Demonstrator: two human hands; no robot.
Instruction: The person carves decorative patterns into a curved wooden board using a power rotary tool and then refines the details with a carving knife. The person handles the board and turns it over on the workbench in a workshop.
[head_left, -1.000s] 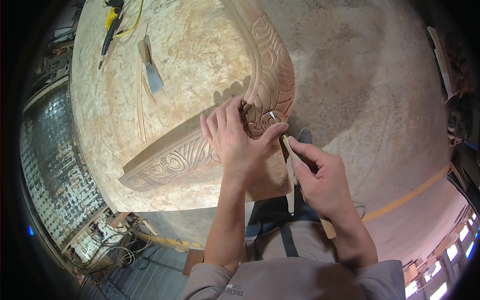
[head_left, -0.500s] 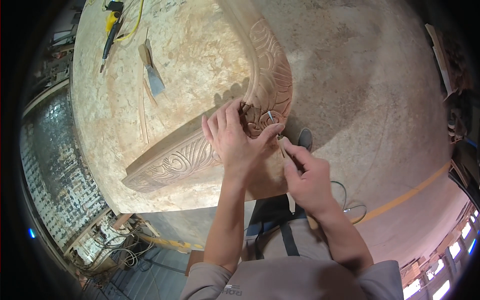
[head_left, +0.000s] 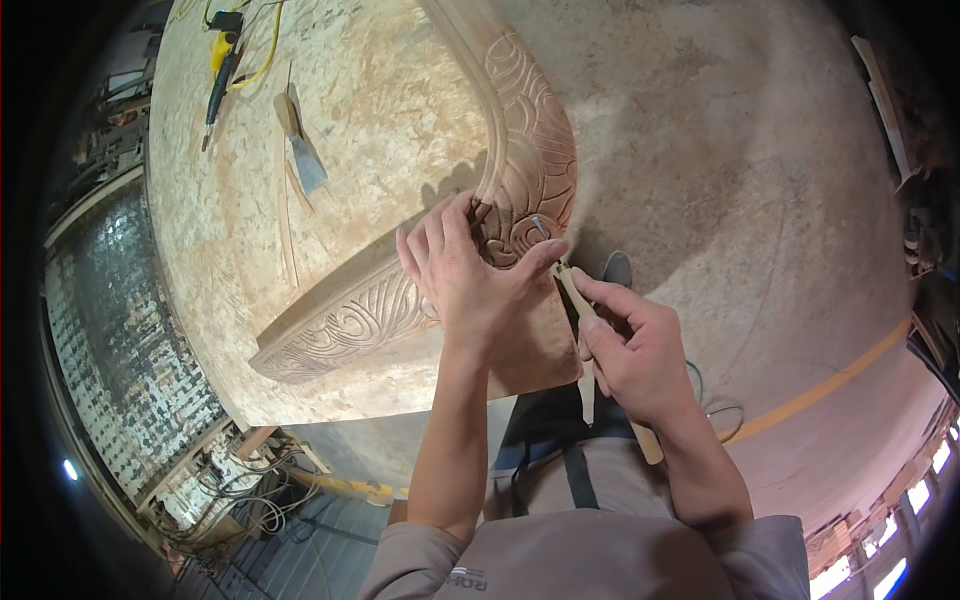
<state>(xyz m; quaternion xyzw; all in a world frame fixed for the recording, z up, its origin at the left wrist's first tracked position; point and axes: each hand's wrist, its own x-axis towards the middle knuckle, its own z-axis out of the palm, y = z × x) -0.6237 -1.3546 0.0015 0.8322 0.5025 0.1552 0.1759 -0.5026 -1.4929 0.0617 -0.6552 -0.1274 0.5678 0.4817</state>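
Note:
A curved brown wooden piece [head_left: 345, 325] with carved scrolls and leaves lies across the table, its bend at the table's right edge. My left hand [head_left: 465, 270] rests on the carving near the bend, fingers spread, thumb against the shank of a carving chisel. In my right hand [head_left: 635, 345] is the chisel's pale wooden handle [head_left: 575, 290], gripped just off the table's corner. The metal chisel blade [head_left: 541, 227] points away from me over a carved spiral. Below my right hand a slim pale pointed piece [head_left: 588, 398] shows; I cannot tell what it belongs to.
On the worn wooden table [head_left: 370, 130] lie a scraper [head_left: 305, 160] and thin wood strips [head_left: 288, 220]. Farther back left is a black and yellow power tool [head_left: 218, 90] with a yellow cord. Tangled cables [head_left: 265, 495] hang at the lower left. A yellow line [head_left: 830, 385] crosses the floor.
My right hand has shifted slightly right and toward me, showing more of the chisel handle. My left hand stays on the carving with its thumb at the shank. The view has moved a little.

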